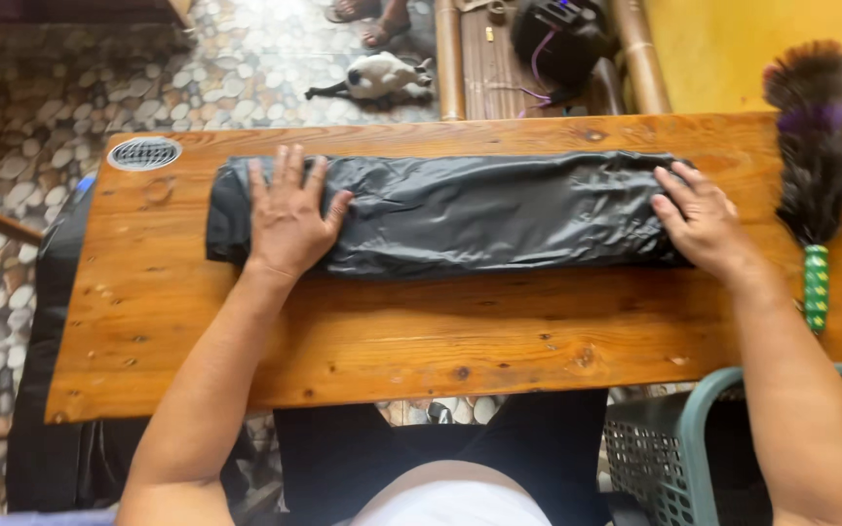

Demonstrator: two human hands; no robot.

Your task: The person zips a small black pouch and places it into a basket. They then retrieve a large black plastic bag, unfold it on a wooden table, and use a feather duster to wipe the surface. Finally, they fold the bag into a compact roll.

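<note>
A black plastic bag [470, 209], folded into a long flat strip, lies across the far half of a wooden table [392, 341]. My left hand [287, 216] rests flat on the bag's left end, fingers spread. Over at the bag's other end my right hand [704, 222] presses down with the palm, fingers apart. Neither hand grips anything.
A feather duster [815, 156] with a green handle lies at the table's right end. A round metal grille [144, 153] sits at the far left corner. A green plastic basket [674, 448] stands at my right. A cat [377, 75] and someone's sandalled feet [370, 19] are on the pebble floor beyond.
</note>
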